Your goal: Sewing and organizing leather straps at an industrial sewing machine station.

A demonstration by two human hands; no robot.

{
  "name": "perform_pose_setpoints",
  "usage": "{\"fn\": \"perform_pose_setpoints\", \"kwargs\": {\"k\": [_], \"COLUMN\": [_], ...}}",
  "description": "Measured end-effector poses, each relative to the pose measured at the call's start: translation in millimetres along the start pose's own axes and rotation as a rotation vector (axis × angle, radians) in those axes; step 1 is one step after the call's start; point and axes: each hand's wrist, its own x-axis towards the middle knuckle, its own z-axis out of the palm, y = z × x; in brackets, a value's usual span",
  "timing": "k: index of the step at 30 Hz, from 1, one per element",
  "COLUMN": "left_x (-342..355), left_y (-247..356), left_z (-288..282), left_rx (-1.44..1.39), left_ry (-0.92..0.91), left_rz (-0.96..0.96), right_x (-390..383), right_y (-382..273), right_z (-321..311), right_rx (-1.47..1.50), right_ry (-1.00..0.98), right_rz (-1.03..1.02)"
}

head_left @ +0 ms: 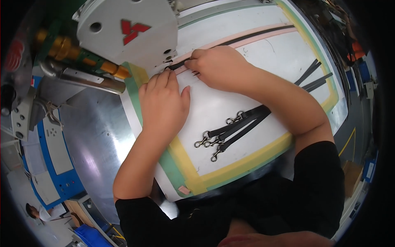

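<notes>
A long black strap [259,33] lies along a pink strip on the white board [242,90], which has yellow and green tape borders. My left hand [163,101], thumb apart, presses its bunched fingertips on the strap's near end beside the machine. My right hand [218,66] pinches that strap a little farther along, fingers curled over it. Below my hands lie several other black straps [242,125] with metal swivel snap hooks [202,142]; their far ends reach the board's right side, partly behind my right arm.
A grey machine head [107,22] with a red emblem, brass cylinder [61,47] and metal tube [94,82] stands over the upper left. A steel surface [90,127] and blue control panel [61,181] are at left. A person [41,212] works at lower left. Blue bins sit beyond.
</notes>
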Motion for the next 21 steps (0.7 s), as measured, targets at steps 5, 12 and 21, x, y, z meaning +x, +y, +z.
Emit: {"fn": "perform_pose_setpoints", "kwargs": {"k": [5, 12, 21], "left_x": [-1.0, -0.9, -7.7], "left_y": [-0.9, 2.5, 2.6], "left_z": [8.4, 3.8, 7.2], "left_rx": [0.056, 0.045, 0.076], "left_ry": [0.043, 0.071, 0.052], "left_rz": [0.045, 0.078, 0.029], "right_x": [0.5, -0.9, 2.0], "right_y": [2.3, 2.3, 3.7], "right_z": [0.1, -0.4, 4.8], "right_rx": [-0.028, -0.022, -0.068], "right_ry": [-0.014, -0.019, 0.016], "right_rz": [-0.005, 0.004, -0.054]}}
